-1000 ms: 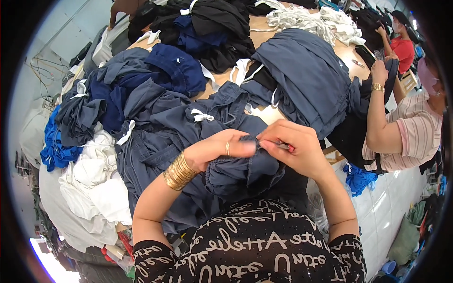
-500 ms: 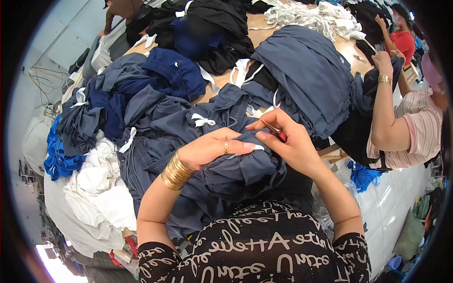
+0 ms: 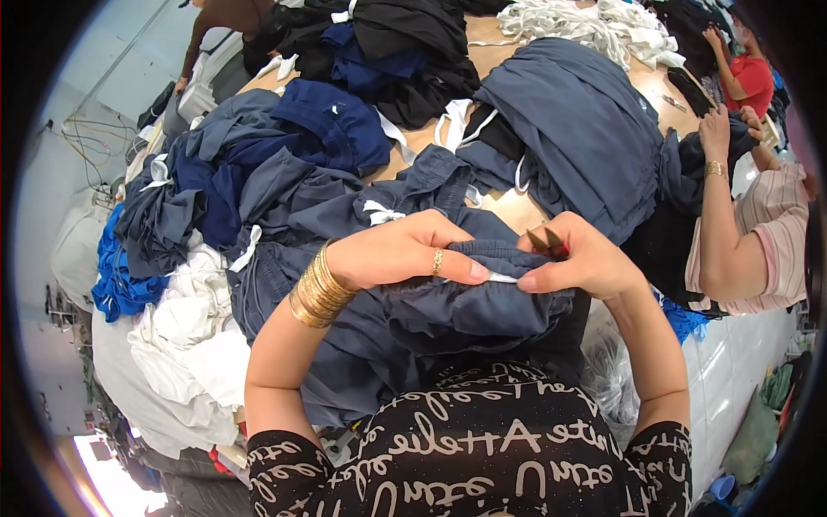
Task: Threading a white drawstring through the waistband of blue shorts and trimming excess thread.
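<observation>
A dark grey garment [image 3: 482,312] with a gathered, elastic-looking waistband is stretched between my hands, close to my body. My left hand [image 3: 413,250] is closed on the waistband, its thumb lying beside a small white label [image 3: 501,277]. My right hand [image 3: 594,258] pinches the band on the other side of the label, its thumb at the label's end. Tucked in that same hand is a pair of small thread snips [image 3: 551,244], blades pointing up and away from the cloth. The right fingers behind the band are partly hidden.
Grey garments [image 3: 345,207] with white ties cover the table before me. A big grey stack [image 3: 577,129] stands beyond my right hand; white cloth [image 3: 189,336] lies at left. Close by on the right, a co-worker in a striped top [image 3: 749,250] handles dark cloth.
My right hand has moved right and turned; the snips' blades, earlier at the cloth by my left hand, now point up. That hand has taken hold of the waistband, and the label shows between both thumbs.
</observation>
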`<state>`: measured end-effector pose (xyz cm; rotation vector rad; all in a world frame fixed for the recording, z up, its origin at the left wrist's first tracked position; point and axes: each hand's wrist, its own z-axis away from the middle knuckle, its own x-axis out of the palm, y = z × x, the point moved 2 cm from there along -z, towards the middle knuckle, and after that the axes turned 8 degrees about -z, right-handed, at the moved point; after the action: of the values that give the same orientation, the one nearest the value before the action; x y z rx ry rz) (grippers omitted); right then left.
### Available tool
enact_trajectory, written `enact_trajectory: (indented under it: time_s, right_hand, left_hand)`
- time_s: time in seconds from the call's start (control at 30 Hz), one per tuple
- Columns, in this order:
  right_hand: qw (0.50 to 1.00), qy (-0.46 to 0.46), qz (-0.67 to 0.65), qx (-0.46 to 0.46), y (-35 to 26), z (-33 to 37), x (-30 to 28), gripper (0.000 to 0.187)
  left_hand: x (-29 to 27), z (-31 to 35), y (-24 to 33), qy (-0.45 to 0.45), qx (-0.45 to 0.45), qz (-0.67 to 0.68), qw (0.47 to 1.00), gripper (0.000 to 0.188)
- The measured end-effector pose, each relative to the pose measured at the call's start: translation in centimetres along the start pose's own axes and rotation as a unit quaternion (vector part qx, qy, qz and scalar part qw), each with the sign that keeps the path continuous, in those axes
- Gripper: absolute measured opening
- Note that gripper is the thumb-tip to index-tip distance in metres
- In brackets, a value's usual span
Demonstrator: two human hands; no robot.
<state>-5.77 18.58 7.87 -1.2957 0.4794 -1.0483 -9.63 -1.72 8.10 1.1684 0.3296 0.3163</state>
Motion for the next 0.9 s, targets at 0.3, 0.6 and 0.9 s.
enact_trajectory:
  time_s: [0.3, 0.6, 0.9]
  right_hand:
    - [0.999, -0.029, 0.01, 0.028, -1.3, 1.5, -0.5, 0.016]
    - [0.998, -0.043, 0.037, 0.019, -0.7, 2.0, -1.1, 0.012]
    - [0.997, 0.035, 0.059, -0.041, -0.2, 1.6, -0.3, 0.016]
  left_hand:
    - [0.1, 0.5, 2.4, 0.005, 0.039, -0.041, 0.998, 0.025]
    - [-0.3, 0.9, 3.3, 0.003, 0.029, -0.034, 0.999, 0.021]
    - [-0.4, 1.2, 1.2, 0.087, 0.009, 0.017, 0.996, 0.026]
